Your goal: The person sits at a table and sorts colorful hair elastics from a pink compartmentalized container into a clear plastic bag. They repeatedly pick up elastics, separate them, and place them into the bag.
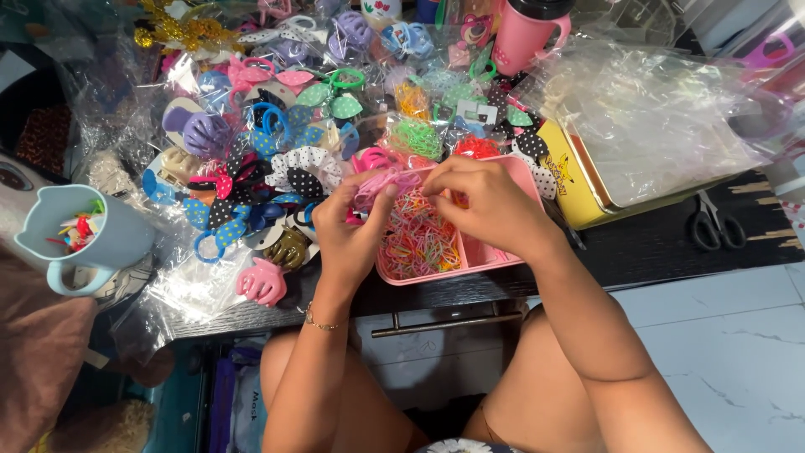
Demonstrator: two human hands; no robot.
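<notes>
A light blue cup (84, 236) sits far left on the table (671, 239). The left hand (356, 231) pinches a pink elastic bunch (381, 183); the right hand (490, 205) pinches small bands over the pink tray (470, 256).

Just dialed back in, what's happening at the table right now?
A person's left hand and right hand meet over a pink plastic tray heaped with small multicoloured elastic bands, pinching a pink clump between the fingertips. Bagged hair clips and bows crowd the dark table behind; black scissors lie to the right.
</notes>
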